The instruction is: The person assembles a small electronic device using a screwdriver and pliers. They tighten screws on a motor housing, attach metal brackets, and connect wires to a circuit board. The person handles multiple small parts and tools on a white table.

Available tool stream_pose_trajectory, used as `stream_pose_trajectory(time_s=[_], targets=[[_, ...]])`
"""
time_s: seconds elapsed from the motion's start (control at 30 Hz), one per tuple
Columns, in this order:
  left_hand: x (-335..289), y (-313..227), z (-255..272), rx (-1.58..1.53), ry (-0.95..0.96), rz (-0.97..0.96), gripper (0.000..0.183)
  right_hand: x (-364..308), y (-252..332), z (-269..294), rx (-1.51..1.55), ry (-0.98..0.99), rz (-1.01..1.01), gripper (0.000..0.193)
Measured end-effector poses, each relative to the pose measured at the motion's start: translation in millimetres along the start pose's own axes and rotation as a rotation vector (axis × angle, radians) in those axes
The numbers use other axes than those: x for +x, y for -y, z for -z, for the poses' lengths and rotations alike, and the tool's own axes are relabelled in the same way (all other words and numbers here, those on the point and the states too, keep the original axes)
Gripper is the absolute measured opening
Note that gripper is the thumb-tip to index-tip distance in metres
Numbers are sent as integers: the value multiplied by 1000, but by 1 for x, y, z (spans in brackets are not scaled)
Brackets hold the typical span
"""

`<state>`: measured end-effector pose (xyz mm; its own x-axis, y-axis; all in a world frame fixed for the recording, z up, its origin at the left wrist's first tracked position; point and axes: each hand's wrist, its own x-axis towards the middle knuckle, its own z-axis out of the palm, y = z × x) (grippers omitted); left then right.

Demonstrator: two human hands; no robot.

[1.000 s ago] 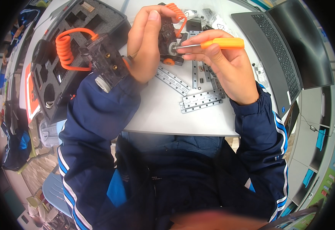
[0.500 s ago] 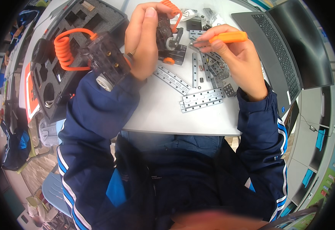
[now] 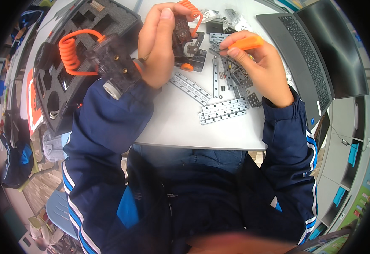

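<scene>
My left hand [image 3: 157, 48] is closed around a dark mechanical assembly [image 3: 180, 38] with a grey wheel and a small lever arm on its near side. Beside my left wrist, over the sleeve, sits a smoky see-through motor-like module [image 3: 111, 59] with a white round hub. An orange coiled cable [image 3: 69, 55] loops out of it; how it joins the held assembly is hidden. Between the fingertips of my right hand [image 3: 266, 65] is an orange-handled screwdriver [image 3: 247, 43]. Its thin shaft points left toward the assembly, apart from it.
Perforated metal strips [image 3: 225, 109] and small dark brackets [image 3: 240, 78] lie on the white table [image 3: 180, 131]. A foam-lined case [image 3: 60, 112] stands open at left. An open laptop [image 3: 305, 55] occupies the right side. Clear plastic bags [image 3: 233, 17] are at the back.
My right hand has turned the screwdriver, so its handle slants more steeply and has shifted left. The module by my left wrist has moved slightly left; my left hand keeps its grip.
</scene>
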<state>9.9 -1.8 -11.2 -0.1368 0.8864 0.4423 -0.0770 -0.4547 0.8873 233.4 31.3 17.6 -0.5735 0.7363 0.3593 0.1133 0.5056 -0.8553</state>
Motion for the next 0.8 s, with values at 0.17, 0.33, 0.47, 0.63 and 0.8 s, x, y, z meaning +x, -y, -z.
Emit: stream_pose_trajectory(time_s=[0.17,0.33,0.47,0.63,0.8], targets=[[-1,-6,0,-97,51,42,38,-4,11,-10,350,-114,120,15],[0,-9,5,-222,113,115,38,-9,20,-12,310,-120,203,16],[2,-7,8,-478,280,80,38,-6,20,-4,411,-181,257,19],[1,-10,4,-491,394,73,38,-9,23,3,365,-163,210,26],[-3,-24,-1,-348,383,101,41,-13,26,-1,327,-23,215,27]])
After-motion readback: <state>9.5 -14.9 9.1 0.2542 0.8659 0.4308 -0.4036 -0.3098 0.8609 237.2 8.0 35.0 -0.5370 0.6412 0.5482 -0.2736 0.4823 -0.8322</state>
